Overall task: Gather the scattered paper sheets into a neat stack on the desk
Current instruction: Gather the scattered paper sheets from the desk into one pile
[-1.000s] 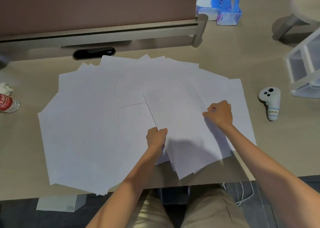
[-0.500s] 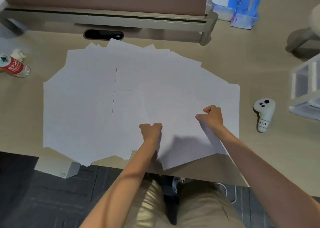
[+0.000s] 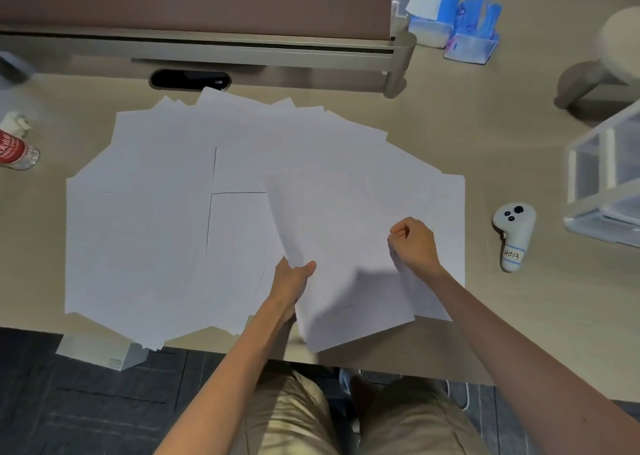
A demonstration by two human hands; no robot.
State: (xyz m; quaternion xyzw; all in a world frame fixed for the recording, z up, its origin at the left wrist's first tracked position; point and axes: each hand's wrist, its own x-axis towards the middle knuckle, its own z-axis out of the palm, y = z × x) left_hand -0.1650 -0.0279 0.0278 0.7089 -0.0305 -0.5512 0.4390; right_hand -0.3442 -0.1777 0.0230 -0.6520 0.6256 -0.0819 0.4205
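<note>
Beige desk (image 3: 450,125), brown partition (image 3: 194,1) w/ grey rail (image 3: 242,52) at back; dark tiled floor (image 3: 86,406).

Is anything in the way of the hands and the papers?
Nothing visible is. The left hand and right hand each hold the top sheets, and the other papers lie uncovered on the desk.

- left hand (image 3: 292,278) and right hand (image 3: 414,243): bare, no gloves.
- forearms (image 3: 502,333): uncovered to the frame edge.
- beige cloth (image 3: 294,416): creased, covers both thighs.
</note>
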